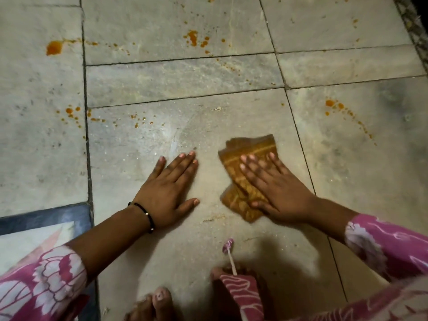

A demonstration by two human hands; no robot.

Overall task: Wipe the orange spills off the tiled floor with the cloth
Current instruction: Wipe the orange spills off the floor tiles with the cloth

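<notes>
A folded orange-brown patterned cloth [249, 154] lies on the grey tiled floor [180, 75]. My right hand [275, 188] presses flat on the cloth with straight, spread fingers. To its left, my left hand [166, 188] rests flat on bare tile. Orange spills dot the floor: a large blot at the far left [53, 47], splashes at the top middle [193, 38], drops at the middle left [69, 110] and a trail at the right [333, 104].
A dark-framed mat or panel [41, 218] lies at the lower left. My bare toes [159, 297] and pink patterned clothing [240, 295] show at the bottom edge. A dark speckled border [414, 26] runs along the top right.
</notes>
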